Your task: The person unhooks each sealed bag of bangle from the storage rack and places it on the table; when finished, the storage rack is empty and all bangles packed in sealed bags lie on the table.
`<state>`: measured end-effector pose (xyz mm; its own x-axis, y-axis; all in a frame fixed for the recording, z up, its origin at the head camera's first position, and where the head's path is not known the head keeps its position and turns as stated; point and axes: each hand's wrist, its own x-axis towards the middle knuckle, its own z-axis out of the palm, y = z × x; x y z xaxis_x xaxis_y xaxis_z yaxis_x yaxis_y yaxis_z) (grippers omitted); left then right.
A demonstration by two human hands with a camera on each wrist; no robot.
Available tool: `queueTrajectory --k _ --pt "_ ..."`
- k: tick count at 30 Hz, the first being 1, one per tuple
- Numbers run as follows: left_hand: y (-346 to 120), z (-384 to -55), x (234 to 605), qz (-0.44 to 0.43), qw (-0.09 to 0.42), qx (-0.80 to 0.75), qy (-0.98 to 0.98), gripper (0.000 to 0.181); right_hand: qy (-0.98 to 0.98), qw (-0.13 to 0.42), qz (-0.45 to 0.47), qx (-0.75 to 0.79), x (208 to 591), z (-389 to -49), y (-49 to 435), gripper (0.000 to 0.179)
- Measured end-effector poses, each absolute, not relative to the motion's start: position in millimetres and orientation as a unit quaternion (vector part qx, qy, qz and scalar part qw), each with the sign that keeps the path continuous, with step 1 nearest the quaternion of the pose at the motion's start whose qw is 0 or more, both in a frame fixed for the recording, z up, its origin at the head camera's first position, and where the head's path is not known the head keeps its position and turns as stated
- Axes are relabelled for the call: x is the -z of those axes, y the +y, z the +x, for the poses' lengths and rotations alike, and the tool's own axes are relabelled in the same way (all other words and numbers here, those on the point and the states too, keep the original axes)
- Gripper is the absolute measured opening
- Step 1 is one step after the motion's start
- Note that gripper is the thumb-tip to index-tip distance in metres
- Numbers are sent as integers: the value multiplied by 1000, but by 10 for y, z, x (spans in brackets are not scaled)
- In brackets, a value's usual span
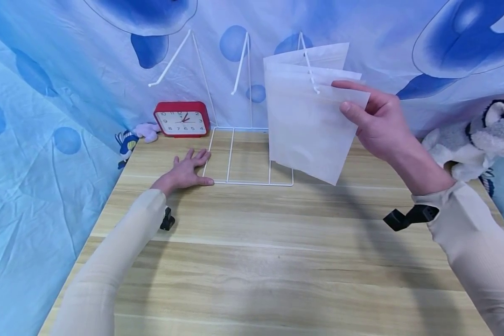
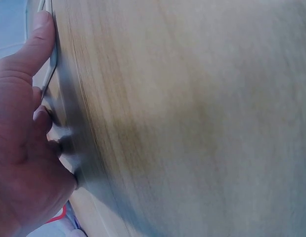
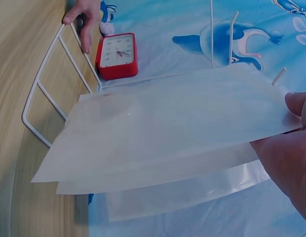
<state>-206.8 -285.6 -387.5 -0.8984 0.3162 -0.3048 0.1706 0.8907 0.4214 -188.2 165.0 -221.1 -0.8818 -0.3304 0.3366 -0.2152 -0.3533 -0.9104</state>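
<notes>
A white wire rack [image 1: 260, 185] stands at the back of the table, with several hooks rising above its flat base. On its right hook [image 1: 309, 70] hang 3 flat, translucent white sheets [image 1: 306, 121] that look like thin bags, one behind another. My right hand [image 1: 382, 119] pinches the right edge of the front sheet [image 3: 192, 113] between thumb and fingers; some of these fingers are hidden behind it. With fingers spread, my left hand [image 1: 185, 170] rests at the left end of the base, its thumb along the front wire. The middle and left hooks [image 1: 240, 65] carry nothing.
A red alarm clock [image 1: 182, 119] stands behind the left hand, beside the rack. Next to it lies a small purple plush toy [image 1: 147, 132]. A grey and white plush husky [image 1: 476, 140] sits at the table's right edge. Blue patterned cloth [image 1: 38, 186] hangs behind and at the sides.
</notes>
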Motion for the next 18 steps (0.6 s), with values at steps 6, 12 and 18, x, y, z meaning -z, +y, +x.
queueTrajectory --k 6,12,18 --pt "-2847 -2061 3872 132 191 -195 953 101 541 30 -240 805 2222 -1856 1639 33" --pt "-2851 -2058 3892 127 193 -193 954 103 547 15 -239 802 2217 -1813 1637 31" --pt "-2861 -2072 3897 125 190 -190 955 102 534 1 -237 811 2162 -1753 1671 30"
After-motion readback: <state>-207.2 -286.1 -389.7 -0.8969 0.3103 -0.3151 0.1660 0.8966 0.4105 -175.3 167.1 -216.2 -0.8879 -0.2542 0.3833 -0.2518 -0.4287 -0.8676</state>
